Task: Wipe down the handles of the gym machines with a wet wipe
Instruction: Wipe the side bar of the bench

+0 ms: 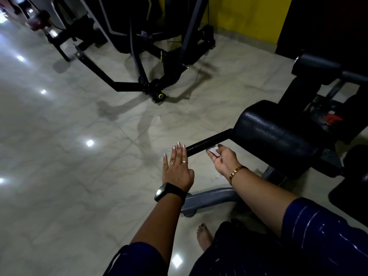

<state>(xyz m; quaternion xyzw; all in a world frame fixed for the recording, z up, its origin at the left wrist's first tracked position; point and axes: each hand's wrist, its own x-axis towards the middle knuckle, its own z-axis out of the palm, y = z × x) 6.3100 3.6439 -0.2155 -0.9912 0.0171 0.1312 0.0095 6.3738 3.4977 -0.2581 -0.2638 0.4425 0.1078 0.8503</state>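
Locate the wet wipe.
Head view, centre-right: the wet wipe is pinched in the right hand, just below the black handle that sticks out from the padded roller.

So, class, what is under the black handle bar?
Right under the bar, the right hand pinches a pale wipe; tiled floor lies below. Most of the wipe is hidden by that hand; contact with the bar is unclear.

A glossy marbled floor is dotted with light reflections; a black-framed machine is set well back on it, a yellow-ringed wheel fitted at its base; a yellow wall is seen behind.
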